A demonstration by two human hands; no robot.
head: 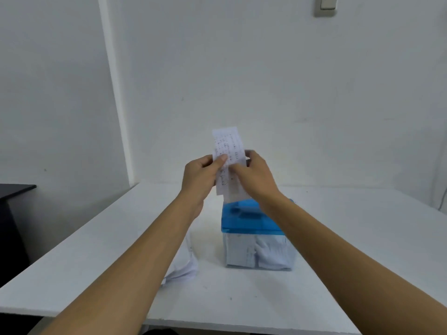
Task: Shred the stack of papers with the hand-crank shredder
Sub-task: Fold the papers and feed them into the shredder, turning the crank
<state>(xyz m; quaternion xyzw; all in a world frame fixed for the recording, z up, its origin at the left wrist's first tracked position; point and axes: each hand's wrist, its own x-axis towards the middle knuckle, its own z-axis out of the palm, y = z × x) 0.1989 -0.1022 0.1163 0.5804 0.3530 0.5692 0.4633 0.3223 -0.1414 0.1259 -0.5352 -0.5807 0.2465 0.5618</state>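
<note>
Printed paper [228,143] (upright) over blue shredder [251,218]

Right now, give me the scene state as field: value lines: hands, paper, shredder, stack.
paper sheet: printed, upright above shredder; in the slot or not, cannot tell
left hand: pinches sheet's left edge
right hand: pinches sheet's right side
shredder: blue top, stands on white table
bin: clear, holds shreds
paper stack: on table, left of shredder, partly under left forearm

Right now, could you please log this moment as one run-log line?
left hand: pinches paper slip | right hand: pinches paper slip | paper slip: above shredder | stack: on table, beside shredder
</note>
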